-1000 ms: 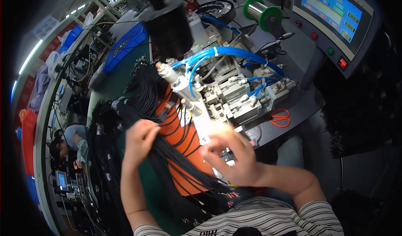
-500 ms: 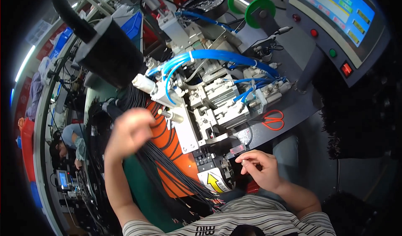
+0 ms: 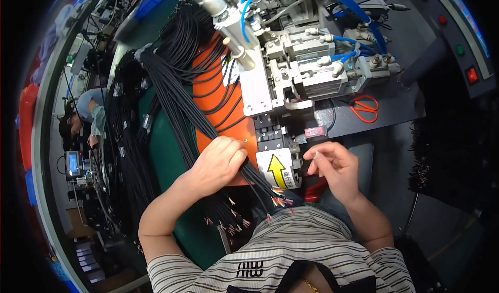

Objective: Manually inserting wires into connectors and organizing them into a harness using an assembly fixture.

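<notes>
Cables, black and bundled, ran from the upper left down into your left hand, whose fingers were curled tightly around them above an orange mat. Beyond your grip, they emerged toward the lower right, their colourful wire ends fanned near your striped shirt. Your right hand was apart from the bundle, thumb and fingers drawn together; whether they pinched anything could not be made out.
</notes>
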A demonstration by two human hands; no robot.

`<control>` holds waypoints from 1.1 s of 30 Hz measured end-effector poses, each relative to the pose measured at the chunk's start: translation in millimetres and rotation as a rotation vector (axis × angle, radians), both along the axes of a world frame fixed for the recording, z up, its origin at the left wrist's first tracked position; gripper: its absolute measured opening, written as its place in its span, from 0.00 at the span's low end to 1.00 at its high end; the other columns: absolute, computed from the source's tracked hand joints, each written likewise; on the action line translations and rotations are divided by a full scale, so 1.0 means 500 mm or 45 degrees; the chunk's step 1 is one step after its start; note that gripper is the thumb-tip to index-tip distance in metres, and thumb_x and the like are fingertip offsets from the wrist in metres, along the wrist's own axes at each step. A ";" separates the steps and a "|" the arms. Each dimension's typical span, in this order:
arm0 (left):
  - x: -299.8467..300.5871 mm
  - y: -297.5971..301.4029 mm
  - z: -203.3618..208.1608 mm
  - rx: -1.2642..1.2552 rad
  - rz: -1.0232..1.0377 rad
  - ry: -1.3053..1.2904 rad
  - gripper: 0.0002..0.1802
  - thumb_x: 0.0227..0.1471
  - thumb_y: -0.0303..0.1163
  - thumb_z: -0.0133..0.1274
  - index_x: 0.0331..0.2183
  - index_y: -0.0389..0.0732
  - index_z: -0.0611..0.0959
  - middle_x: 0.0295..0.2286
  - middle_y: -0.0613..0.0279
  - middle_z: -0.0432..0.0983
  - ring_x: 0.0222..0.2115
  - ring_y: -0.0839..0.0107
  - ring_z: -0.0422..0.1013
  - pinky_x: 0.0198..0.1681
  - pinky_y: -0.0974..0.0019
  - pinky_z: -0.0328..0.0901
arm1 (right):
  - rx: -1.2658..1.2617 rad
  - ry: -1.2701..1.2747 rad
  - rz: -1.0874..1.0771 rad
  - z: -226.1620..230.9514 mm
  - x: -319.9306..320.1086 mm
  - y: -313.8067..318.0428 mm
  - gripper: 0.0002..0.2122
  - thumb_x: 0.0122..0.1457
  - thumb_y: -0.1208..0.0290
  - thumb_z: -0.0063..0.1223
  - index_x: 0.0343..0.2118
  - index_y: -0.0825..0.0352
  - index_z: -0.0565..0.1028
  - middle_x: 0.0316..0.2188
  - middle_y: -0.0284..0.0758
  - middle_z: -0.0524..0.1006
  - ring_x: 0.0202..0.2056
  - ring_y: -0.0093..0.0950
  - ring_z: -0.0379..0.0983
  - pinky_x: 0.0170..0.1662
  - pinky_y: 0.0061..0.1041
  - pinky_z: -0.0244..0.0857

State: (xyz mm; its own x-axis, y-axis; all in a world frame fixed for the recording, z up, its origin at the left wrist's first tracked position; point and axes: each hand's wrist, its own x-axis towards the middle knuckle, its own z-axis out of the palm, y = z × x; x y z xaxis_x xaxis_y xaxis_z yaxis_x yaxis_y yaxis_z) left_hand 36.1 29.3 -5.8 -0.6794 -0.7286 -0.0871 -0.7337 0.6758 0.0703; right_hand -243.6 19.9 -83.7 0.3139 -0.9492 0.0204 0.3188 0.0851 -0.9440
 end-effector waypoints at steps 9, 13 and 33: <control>-0.007 -0.012 -0.022 -0.429 0.246 0.684 0.18 0.38 0.33 0.62 0.33 0.36 0.78 0.23 0.59 0.71 0.22 0.62 0.67 0.25 0.64 0.58 | 0.391 -0.271 0.165 0.017 0.031 -0.047 0.16 0.65 0.75 0.43 0.55 0.73 0.65 0.38 0.44 0.76 0.26 0.22 0.74 0.24 0.14 0.65; -0.031 -0.016 -0.022 -0.405 0.238 0.634 0.14 0.40 0.35 0.63 0.28 0.37 0.79 0.19 0.63 0.69 0.17 0.66 0.65 0.25 0.64 0.57 | 0.286 -0.293 0.370 0.031 0.059 -0.065 0.25 0.61 0.80 0.47 0.61 0.70 0.56 0.39 0.43 0.75 0.28 0.20 0.74 0.23 0.13 0.64; -0.077 -0.058 -0.043 -0.124 0.239 1.028 0.09 0.43 0.25 0.61 0.31 0.37 0.80 0.19 0.61 0.75 0.20 0.64 0.73 0.25 0.65 0.60 | 0.276 -0.283 0.345 0.044 0.078 -0.111 0.08 0.62 0.78 0.48 0.41 0.74 0.75 0.31 0.40 0.76 0.21 0.22 0.72 0.22 0.15 0.62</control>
State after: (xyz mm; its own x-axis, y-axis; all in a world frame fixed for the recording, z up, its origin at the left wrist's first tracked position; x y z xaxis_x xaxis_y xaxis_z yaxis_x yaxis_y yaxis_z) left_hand -2.4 0.3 -27.1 -0.3722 -0.8151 0.4439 -0.5838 0.5774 0.5708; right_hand -204.8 -35.8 -61.9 0.5638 -0.8224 -0.0754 0.4517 0.3835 -0.8056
